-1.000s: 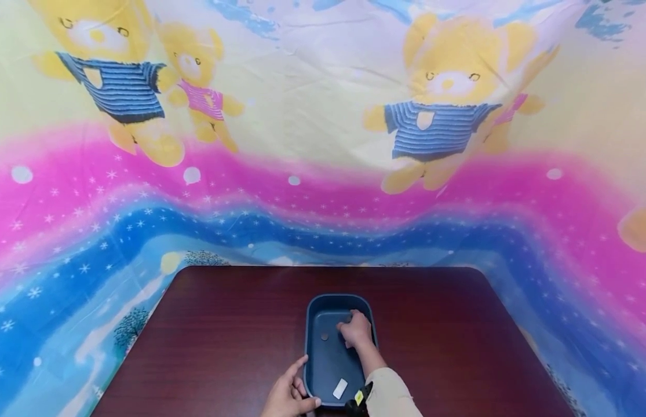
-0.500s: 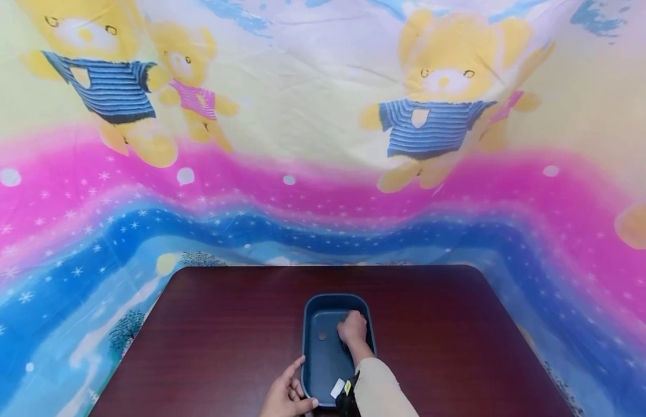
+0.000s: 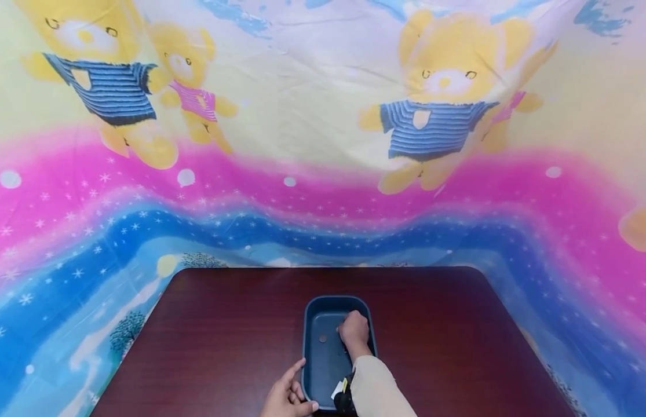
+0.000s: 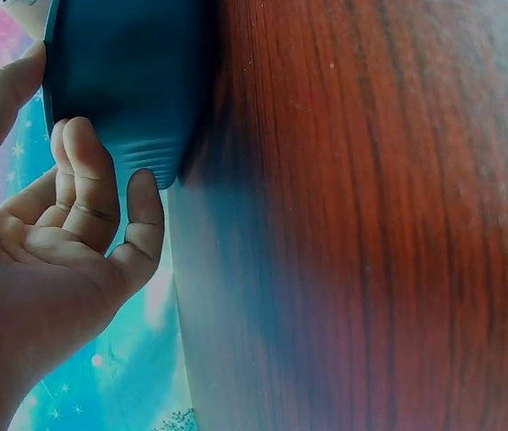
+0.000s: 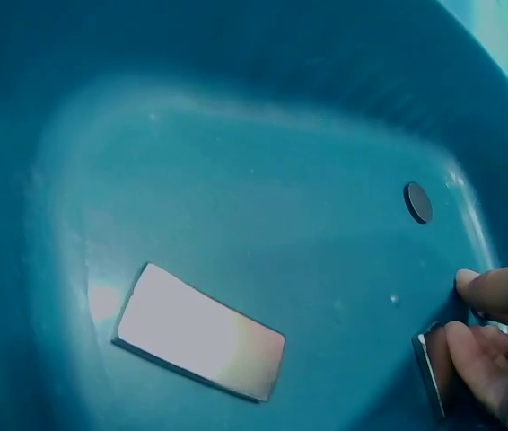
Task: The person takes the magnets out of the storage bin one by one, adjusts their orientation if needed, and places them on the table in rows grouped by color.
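A dark blue rectangular container (image 3: pixel 314 370) stands on the table. My left hand (image 3: pixel 287 394) is at its near left corner, index fingertip and thumb touching its outside; the other fingers bend loosely. My right hand (image 3: pixel 355 330) reaches inside, near the right wall. In the right wrist view, its thumb and finger (image 5: pixel 492 292) pinch at a small shiny rectangular metal block (image 5: pixel 433 370), partly hidden by the fingertips. A larger flat silvery metal block (image 5: pixel 202 337) lies on the container floor. A small dark round disc (image 5: pixel 418 203) rests apart from the fingers.
The dark red-brown wooden table (image 3: pixel 239 330) extends around the container on both sides and behind it. A cloth printed with teddy bears (image 3: pixel 437 121) hangs behind the table. The right sleeve (image 3: pixel 380 382) and a black wrist device (image 3: pixel 345 397) cross the container's near right corner.
The right hand has curled its fingers and lowered into the container's right side; its forearm shifted slightly left and covers more of the large silvery block. The left hand stays at the corner.
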Tool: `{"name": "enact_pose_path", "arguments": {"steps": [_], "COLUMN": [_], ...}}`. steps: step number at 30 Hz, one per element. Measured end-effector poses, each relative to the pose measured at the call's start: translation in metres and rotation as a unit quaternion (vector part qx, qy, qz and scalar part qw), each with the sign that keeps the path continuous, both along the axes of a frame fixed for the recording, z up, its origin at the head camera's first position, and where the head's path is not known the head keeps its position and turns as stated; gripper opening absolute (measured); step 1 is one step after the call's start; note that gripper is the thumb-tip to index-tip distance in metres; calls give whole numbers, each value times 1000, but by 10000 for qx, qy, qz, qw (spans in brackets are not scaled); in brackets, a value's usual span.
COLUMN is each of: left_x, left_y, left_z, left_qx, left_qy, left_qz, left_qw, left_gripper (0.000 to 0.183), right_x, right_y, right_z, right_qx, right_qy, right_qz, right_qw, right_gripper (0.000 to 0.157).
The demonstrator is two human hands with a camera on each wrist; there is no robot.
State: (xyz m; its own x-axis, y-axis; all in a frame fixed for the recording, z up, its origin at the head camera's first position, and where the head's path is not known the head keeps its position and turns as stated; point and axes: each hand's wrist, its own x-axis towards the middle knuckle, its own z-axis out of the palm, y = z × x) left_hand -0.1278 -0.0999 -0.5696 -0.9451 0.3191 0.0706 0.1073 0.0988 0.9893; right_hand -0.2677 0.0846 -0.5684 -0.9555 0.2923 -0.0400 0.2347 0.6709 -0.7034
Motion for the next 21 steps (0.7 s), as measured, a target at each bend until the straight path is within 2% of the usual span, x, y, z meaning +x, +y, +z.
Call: {"name": "enact_pose_path", "arguments": {"steps": [5, 12, 18, 21], "left_x": [2, 1, 2, 1], "left_y": [0, 0, -1, 0], "left_z": [1, 0, 0, 1], "left_qx": [9, -79, -116, -126], "left_qy": [67, 11, 193, 150], "left_qz": [10, 74, 61, 48], "left_qw": [10000, 9999, 9997, 9998], "left_gripper": [84, 84, 82, 83], "right_x": [2, 1, 0, -1], "right_y": [0, 2, 4, 6], "right_z": [0, -3, -1, 0], "right_qx": [-38, 145, -149, -273], "right_qy": [154, 184, 73, -1], "right_qz": [-42, 219, 405, 520], "right_qw": [9999, 9995, 9990, 9983], "right_gripper": [55, 56, 47, 44]}}
